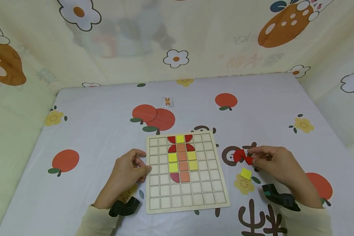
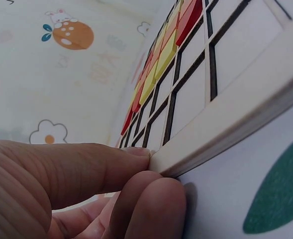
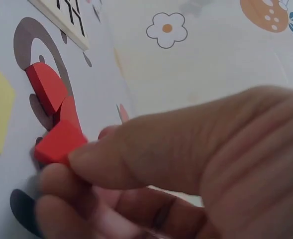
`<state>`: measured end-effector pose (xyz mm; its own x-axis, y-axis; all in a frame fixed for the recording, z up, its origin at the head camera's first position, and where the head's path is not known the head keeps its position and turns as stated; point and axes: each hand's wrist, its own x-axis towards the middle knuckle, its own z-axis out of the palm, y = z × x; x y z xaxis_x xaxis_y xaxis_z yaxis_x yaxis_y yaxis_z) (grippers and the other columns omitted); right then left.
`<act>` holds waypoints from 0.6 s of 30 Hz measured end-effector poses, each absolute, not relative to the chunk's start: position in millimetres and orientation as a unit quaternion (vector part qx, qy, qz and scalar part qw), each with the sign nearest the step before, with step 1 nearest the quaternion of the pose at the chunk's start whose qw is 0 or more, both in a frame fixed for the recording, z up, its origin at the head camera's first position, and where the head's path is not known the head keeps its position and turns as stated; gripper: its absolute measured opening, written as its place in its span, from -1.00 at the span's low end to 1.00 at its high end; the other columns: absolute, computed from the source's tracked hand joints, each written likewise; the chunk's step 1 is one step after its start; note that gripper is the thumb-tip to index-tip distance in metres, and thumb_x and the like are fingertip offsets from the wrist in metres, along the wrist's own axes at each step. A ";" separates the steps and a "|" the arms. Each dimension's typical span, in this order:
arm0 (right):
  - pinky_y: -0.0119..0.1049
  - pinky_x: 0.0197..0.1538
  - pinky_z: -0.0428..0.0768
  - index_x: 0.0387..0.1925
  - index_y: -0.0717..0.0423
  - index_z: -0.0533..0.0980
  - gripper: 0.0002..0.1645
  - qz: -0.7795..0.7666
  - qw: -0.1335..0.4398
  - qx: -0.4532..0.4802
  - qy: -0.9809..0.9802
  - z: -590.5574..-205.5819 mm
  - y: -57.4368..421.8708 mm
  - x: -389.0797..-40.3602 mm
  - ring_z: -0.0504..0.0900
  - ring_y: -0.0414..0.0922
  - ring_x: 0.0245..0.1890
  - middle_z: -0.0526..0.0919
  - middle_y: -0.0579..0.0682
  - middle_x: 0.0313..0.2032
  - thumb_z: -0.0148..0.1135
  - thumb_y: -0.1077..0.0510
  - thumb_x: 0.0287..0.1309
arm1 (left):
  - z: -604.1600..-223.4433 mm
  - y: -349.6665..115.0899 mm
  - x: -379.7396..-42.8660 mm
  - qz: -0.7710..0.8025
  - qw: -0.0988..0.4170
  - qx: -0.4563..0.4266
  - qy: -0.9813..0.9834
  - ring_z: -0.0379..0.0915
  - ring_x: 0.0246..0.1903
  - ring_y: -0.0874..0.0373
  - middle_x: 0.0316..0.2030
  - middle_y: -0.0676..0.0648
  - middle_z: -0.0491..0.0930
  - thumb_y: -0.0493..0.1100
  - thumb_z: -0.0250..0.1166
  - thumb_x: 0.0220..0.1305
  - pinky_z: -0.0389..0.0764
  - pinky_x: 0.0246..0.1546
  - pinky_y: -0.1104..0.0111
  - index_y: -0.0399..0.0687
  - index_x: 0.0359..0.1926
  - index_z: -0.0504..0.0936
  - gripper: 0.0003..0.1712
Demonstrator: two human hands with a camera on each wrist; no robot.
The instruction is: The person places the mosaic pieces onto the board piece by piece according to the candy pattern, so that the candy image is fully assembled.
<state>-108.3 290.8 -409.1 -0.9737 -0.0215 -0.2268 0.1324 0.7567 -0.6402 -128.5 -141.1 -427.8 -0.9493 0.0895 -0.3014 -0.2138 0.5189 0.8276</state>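
A pale wooden grid board lies on the table, with red, yellow and orange tiles set in its upper middle squares. My left hand is at the board's left edge. In the left wrist view, its thumb and fingers grip the rim. To the right of the board, my right hand pinches a red tile between thumb and fingers. More red tiles with a curved side lie right by its fingertips. A yellow square tile rests on the cloth just below them.
A small pattern card lies beyond the board. White cloth printed with fruit and flowers covers the table, and a patterned curtain hangs behind and at both sides. Black wrist devices sit on both forearms.
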 end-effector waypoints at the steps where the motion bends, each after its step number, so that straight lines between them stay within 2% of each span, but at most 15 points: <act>1: -0.37 -0.44 0.53 0.09 0.22 0.69 -0.65 -0.345 0.111 0.026 0.931 -409.0 290.6 -108.1 0.61 -0.01 -0.25 0.73 0.04 -0.29 0.36 0.30 0.28 | -427.5 -141.1 -128.3 0.489 0.155 -0.037 0.858 0.57 -0.63 0.12 -0.42 -0.10 0.58 -0.34 0.52 0.19 0.66 -0.55 0.38 -0.25 0.11 0.56 -0.51; 5: -0.36 -0.45 0.48 0.08 0.18 0.71 -0.65 -0.322 0.125 0.017 0.938 -408.0 291.3 -106.7 0.57 -0.01 -0.25 0.73 0.06 -0.25 0.35 0.28 0.25 | -426.1 -140.8 -127.4 0.489 0.155 -0.041 0.858 0.57 -0.63 0.12 -0.42 -0.10 0.57 -0.34 0.52 0.19 0.66 -0.55 0.37 -0.25 0.11 0.56 -0.51; 8: -0.36 -0.40 0.50 -0.08 0.14 0.77 -0.77 -0.298 0.123 0.018 0.947 -407.5 292.6 -105.1 0.56 -0.04 -0.26 0.77 0.07 -0.20 0.39 0.25 0.22 | -426.0 -140.6 -127.1 0.488 0.156 -0.042 0.858 0.57 -0.63 0.12 -0.42 -0.11 0.57 -0.34 0.52 0.19 0.67 -0.55 0.37 -0.25 0.11 0.56 -0.51; 12: -0.37 -0.36 0.54 -0.24 0.11 0.78 -0.90 -0.287 0.119 0.018 0.950 -407.0 294.1 -103.9 0.58 -0.06 -0.29 0.76 0.00 -0.29 0.43 0.23 0.21 | -426.5 -140.6 -127.2 0.488 0.155 -0.042 0.858 0.57 -0.63 0.12 -0.42 -0.11 0.57 -0.34 0.52 0.19 0.67 -0.55 0.37 -0.25 0.11 0.56 -0.51; 14: -0.38 -0.37 0.54 -0.23 0.12 0.77 -0.90 -0.293 0.115 0.017 0.949 -407.0 293.6 -103.5 0.58 -0.06 -0.30 0.76 -0.04 -0.32 0.42 0.25 0.21 | -426.6 -140.8 -127.4 0.488 0.155 -0.041 0.858 0.57 -0.63 0.12 -0.42 -0.11 0.57 -0.34 0.52 0.18 0.67 -0.55 0.36 -0.26 0.11 0.56 -0.51; 18: -0.38 -0.43 0.51 -0.06 0.17 0.74 -0.75 -0.326 0.098 0.009 0.940 -407.8 291.2 -104.2 0.59 -0.06 -0.33 0.71 -0.02 -0.33 0.40 0.30 0.22 | -426.8 -141.1 -128.0 0.490 0.156 -0.039 0.857 0.58 -0.63 0.12 -0.42 -0.11 0.58 -0.35 0.52 0.18 0.67 -0.55 0.37 -0.25 0.11 0.56 -0.51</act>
<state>-104.2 291.2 -407.8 -0.9807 -0.0465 -0.1897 0.0809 0.7874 -0.6111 -128.0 -141.1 -426.8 -0.9486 0.0859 -0.3046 -0.2189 0.5170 0.8275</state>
